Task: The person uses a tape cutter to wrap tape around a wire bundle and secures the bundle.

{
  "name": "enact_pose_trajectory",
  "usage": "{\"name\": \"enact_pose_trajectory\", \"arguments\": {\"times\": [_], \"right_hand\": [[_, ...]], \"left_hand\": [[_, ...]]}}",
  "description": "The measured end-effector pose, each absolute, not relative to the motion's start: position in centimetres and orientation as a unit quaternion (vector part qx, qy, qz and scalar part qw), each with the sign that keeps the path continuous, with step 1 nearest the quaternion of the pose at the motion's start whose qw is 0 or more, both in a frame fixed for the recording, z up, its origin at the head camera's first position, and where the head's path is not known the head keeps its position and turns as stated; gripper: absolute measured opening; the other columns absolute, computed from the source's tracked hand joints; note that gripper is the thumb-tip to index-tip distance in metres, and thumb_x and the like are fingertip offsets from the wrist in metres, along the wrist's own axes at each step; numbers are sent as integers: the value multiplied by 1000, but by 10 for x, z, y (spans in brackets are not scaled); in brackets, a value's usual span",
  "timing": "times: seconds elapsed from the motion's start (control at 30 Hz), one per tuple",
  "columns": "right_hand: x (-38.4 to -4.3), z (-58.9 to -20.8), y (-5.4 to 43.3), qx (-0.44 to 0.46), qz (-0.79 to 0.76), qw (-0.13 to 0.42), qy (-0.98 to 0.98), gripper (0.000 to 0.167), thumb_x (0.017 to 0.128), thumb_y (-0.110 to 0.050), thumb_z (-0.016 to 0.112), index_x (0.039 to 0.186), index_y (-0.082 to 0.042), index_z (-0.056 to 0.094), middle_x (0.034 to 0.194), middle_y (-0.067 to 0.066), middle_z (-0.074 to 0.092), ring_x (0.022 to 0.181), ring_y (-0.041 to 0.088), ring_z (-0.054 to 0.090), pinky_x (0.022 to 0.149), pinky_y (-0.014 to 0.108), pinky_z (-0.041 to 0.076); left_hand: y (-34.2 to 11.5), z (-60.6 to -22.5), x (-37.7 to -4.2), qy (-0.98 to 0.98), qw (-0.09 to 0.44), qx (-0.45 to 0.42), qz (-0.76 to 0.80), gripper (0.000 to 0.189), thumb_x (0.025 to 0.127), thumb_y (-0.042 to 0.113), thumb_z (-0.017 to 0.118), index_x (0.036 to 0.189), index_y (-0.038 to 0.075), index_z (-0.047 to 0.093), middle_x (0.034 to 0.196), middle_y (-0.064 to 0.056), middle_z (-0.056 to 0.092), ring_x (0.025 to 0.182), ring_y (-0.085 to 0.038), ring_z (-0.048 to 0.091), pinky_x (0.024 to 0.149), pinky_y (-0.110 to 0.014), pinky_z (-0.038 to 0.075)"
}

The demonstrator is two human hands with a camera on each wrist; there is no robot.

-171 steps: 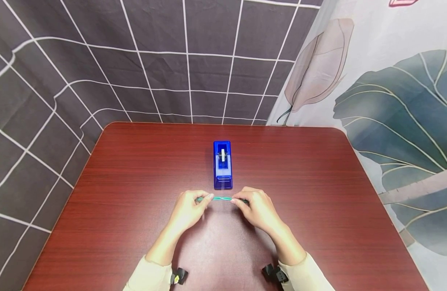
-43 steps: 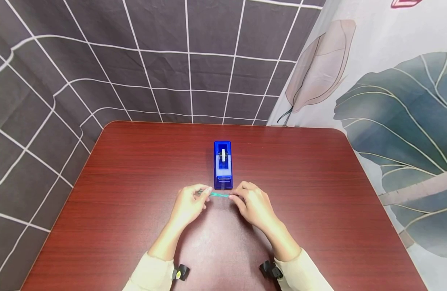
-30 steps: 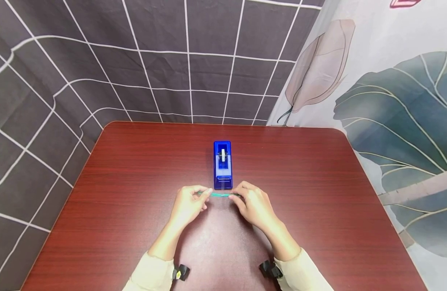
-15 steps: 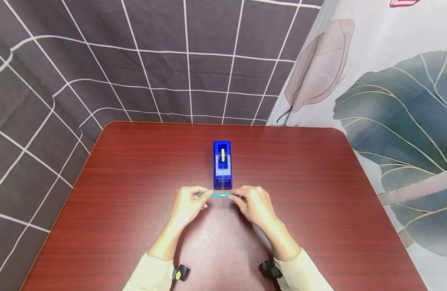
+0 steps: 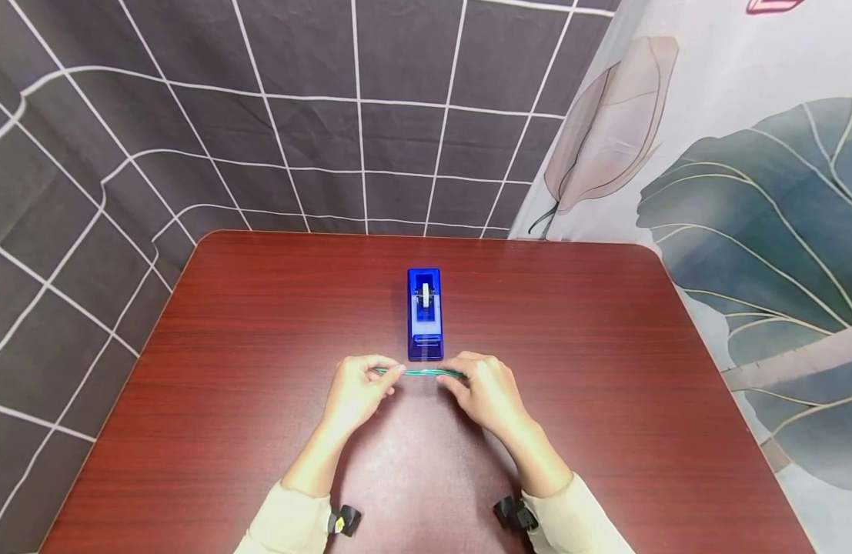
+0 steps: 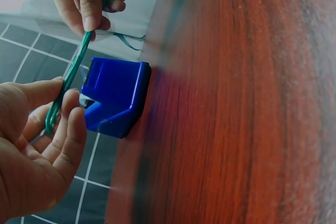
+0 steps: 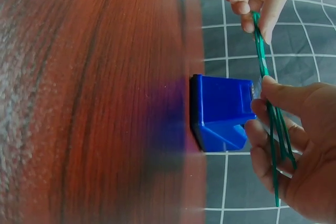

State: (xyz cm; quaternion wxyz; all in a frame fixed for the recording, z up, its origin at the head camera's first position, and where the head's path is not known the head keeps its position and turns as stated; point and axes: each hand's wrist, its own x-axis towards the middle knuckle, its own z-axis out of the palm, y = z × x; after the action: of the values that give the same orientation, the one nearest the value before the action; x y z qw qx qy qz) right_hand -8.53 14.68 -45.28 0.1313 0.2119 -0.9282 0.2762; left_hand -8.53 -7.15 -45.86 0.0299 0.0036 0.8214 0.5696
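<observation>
Bundle of green strands [image 5: 413, 373], held aloft over the worktop [image 5: 245, 369], just in front of the blue tape dispenser [image 5: 426, 328] and apart from it. Its left part is clamped in the person's left grip [image 5: 359, 391], thumb against fingers; its right part is clamped likewise in the right grip [image 5: 486, 389]. By judgement, the gathering of the strands is done; a pale patch [image 5: 425, 372] midway may be clear tape, though whether it encircles the bundle cannot be told, so fastening may be incomplete. Setting down and release are not yet done. Count: 1 bundle, with at least 3 loose ends [image 7: 276, 198] at its right, total strands unclear; 2 grips; 1 dispenser, bearing 1 white roll [image 5: 426, 295]; 2 pale sleeves [image 5: 287, 517]; 2 black wrist devices [image 5: 349, 519]; 1 worktop; beyond it, 1 dark gridded cloth [image 5: 315, 65] and 1 pale leaf-print cloth [image 5: 716, 61].
</observation>
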Motion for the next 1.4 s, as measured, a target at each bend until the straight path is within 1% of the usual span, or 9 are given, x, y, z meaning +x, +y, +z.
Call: {"name": "enact_pose_trajectory", "arguments": {"times": [0.13,0.3,0.37,0.5,0.67,0.9,1.03,1.2,1.4], "right_hand": [[-86,-455,147,210,286,134,-925,13,81,-16,86,92,-14,79,79,-5,70,63,9,59,57,37,50],[-85,-454,146,209,289,139,-924,4,88,-16,79,91,-12,78,83,-2,73,72,17,70,62,42,54],[-86,-455,146,207,290,139,-924,4,91,-14,76,90,-10,78,83,0,73,76,20,72,66,43,56],[-87,-455,145,198,290,128,-927,8,93,-13,72,86,-10,76,81,2,73,75,22,72,67,44,56],[-88,-455,145,187,276,111,-936,11,94,-13,71,84,-12,75,80,0,73,74,22,71,66,45,55],[-86,-453,145,171,285,116,-936,6,93,-16,74,89,-12,78,84,0,73,80,23,72,68,46,56],[-86,-453,144,164,288,114,-937,6,92,-17,75,90,-12,78,84,-1,72,80,21,72,68,45,56],[-85,-453,145,171,273,108,-941,6,93,-15,73,89,-13,77,81,-3,68,76,20,69,66,45,54],[-85,-454,146,183,261,102,-942,10,94,-14,70,86,-12,75,79,-3,64,76,20,65,66,44,53]], "left_hand": [[-72,-459,-85,820,34,3,571,14,90,14,77,94,1,78,62,-13,69,46,-37,61,36,-27,43],[-72,-459,-85,820,37,1,571,14,90,15,77,95,1,77,62,-16,68,43,-34,60,36,-28,44],[-72,-459,-85,820,36,2,571,15,90,15,77,95,1,77,62,-17,68,42,-34,60,35,-28,44],[-72,-459,-84,822,35,1,569,15,90,15,77,96,1,77,62,-17,68,41,-36,60,35,-28,44],[-71,-458,-84,824,33,4,566,14,90,14,77,95,1,77,62,-16,68,42,-37,60,34,-29,44],[-70,-458,-85,825,22,12,564,11,89,12,77,92,2,78,62,-16,68,43,-39,61,35,-31,46],[-70,-458,-85,827,21,9,562,9,88,11,78,91,3,78,63,-15,69,43,-36,62,36,-31,47],[-70,-459,-85,823,28,7,567,9,87,11,79,93,4,78,63,-16,69,42,-32,61,36,-32,47],[-70,-460,-85,818,30,18,575,11,87,10,79,96,4,77,66,-16,70,45,-36,62,37,-32,48]]}}
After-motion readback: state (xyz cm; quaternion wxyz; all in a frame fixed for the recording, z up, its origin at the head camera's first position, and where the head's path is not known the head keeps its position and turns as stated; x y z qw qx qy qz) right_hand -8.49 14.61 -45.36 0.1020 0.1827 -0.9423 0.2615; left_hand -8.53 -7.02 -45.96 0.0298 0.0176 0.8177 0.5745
